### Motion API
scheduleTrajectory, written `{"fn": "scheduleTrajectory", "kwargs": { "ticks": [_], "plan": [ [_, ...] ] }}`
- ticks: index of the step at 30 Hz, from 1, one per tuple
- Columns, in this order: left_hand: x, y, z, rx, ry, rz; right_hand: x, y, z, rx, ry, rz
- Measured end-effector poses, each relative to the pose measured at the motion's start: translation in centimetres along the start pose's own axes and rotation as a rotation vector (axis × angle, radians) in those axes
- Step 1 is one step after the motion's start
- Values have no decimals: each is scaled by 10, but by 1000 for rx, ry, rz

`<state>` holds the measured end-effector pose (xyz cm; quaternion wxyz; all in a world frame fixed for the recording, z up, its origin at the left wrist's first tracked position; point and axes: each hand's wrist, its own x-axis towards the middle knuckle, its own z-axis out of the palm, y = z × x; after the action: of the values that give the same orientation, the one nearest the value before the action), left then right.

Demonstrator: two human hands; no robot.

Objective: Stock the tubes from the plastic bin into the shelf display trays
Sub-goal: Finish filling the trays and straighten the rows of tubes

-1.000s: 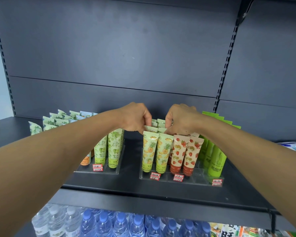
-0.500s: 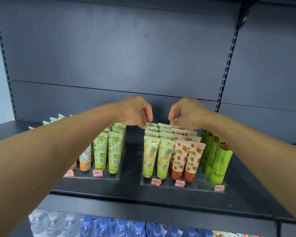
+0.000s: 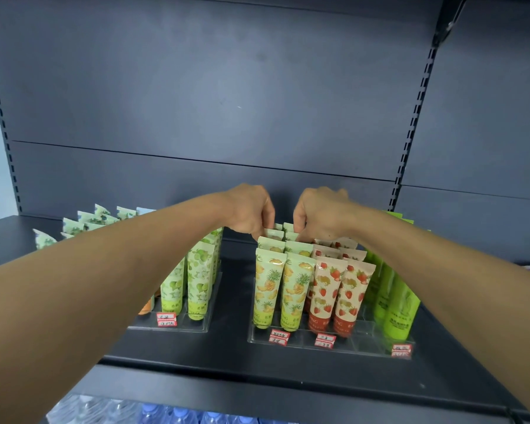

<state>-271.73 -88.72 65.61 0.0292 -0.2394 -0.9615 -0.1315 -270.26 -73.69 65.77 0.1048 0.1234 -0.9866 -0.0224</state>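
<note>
Pineapple tubes (image 3: 283, 289) are seen standing cap-down in two columns at the left of the right-hand clear display tray (image 3: 331, 342); four are countable in the left column, and the rear ones are hidden by the hands. Beside them two columns of strawberry tubes (image 3: 341, 290) are noted, three rows visible, then plain green tubes (image 3: 397, 304) at the tray's right end. The left hand (image 3: 250, 211) and right hand (image 3: 320, 214) are held over the rear pineapple row, fingers curled down onto the crimped tube tops; whether a tube is pinched cannot be told. A second tray (image 3: 178, 327) of lime-print tubes (image 3: 193, 280) is recorded to the left on the dark shelf (image 3: 227, 356). Three pairs of red price labels (image 3: 279, 336) are fixed along the right tray's front.
</note>
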Motion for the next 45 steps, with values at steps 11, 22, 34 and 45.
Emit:
{"fn": "scheduleTrajectory", "kwargs": {
  "ticks": [11, 22, 34, 45],
  "plan": [
    [0, -2, 2, -1, 56, 21, -5, -4, 2, 52, 23, -8],
    [-2, -3, 4, -40, 60, 31, -3, -3, 4, 71, 29, 28],
    [-5, -3, 3, -58, 56, 40, -4, -1, 2, 85, 11, 31],
    [-7, -10, -11, -77, 74, 22, -7, 1, -12, 146, 20, 40]
  ]
}}
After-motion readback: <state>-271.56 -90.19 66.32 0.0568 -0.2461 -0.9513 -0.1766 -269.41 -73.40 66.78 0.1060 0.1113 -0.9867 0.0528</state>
